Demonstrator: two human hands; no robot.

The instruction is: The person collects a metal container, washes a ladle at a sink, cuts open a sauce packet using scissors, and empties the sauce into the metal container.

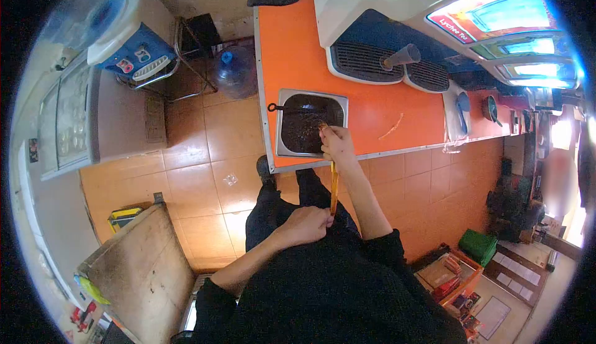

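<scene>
A metal pan [280, 134] of dark brown, wet-looking contents [304, 124] sits at the edge of the orange counter. Across its left rim lies a black ring-ended handle [273, 107]. My right hand [337, 144] is closed over the pan's near right corner, pinching a long, narrow yellow-orange strip [334, 189]; a small brownish end shows at its fingertips. Closer to my body, my left hand [307, 225] is closed around the strip's lower end. The strip stretches fairly straight between both hands. What it is made of, I cannot tell.
A drink dispenser with drip trays [366, 62] stands behind the pan, holding a tilted clear cup [403, 57]. A thin torn strip [391, 127] lies on the orange counter [372, 108]. A water jug [234, 74] stands on the tiled floor at left.
</scene>
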